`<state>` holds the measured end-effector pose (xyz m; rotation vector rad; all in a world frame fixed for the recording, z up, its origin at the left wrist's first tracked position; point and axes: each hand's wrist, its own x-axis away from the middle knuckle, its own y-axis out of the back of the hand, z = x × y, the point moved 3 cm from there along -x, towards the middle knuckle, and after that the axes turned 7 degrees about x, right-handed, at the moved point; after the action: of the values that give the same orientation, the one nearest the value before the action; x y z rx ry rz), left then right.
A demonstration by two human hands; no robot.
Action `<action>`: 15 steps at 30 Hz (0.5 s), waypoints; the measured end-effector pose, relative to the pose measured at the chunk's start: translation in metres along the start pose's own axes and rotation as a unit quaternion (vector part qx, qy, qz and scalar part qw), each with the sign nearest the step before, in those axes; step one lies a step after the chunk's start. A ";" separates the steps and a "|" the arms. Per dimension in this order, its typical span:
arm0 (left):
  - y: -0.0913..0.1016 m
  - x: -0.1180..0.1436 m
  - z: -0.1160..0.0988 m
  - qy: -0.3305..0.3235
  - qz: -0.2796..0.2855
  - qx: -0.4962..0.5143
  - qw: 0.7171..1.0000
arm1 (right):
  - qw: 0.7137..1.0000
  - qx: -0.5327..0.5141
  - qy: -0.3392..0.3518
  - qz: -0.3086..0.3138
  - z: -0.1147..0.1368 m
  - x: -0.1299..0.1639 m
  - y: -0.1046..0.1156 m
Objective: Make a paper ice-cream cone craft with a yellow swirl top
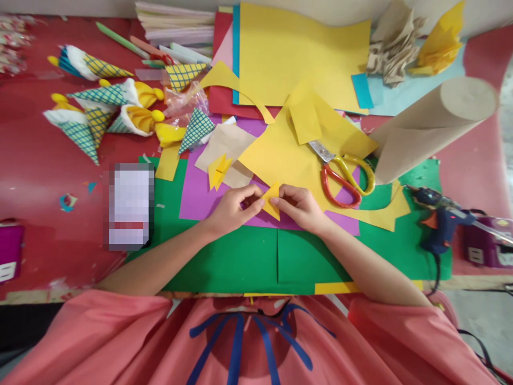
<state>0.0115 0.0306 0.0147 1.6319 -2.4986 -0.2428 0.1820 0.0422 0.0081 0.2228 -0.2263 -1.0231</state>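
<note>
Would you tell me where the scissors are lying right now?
In the head view, the scissors lie right of centre on the yellow paper, just beyond the right hand and left of the brown paper roll.

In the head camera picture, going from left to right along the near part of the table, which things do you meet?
Pixelated card → left hand → small folded yellow paper held by both hands → right hand → scissors → blue glue gun.

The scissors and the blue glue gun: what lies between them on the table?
In the head view, between the scissors and the glue gun lie the brown paper roll's near end and green paper.
</note>
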 end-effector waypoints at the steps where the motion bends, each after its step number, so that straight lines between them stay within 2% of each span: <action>1: 0.000 0.000 0.000 -0.004 -0.002 -0.005 1.000 | 1.000 0.000 0.000 0.003 0.000 0.000 0.000; 7: 0.002 0.002 -0.001 -0.026 -0.030 -0.024 0.999 | 1.000 0.019 0.021 0.007 0.004 0.000 0.000; 15: 0.000 0.005 0.000 -0.060 -0.067 -0.007 0.996 | 1.000 0.002 -0.002 -0.016 -0.001 0.000 0.001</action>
<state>0.0096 0.0259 0.0146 1.8329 -2.4675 -0.3840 0.1831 0.0425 0.0076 0.2294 -0.2295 -1.0556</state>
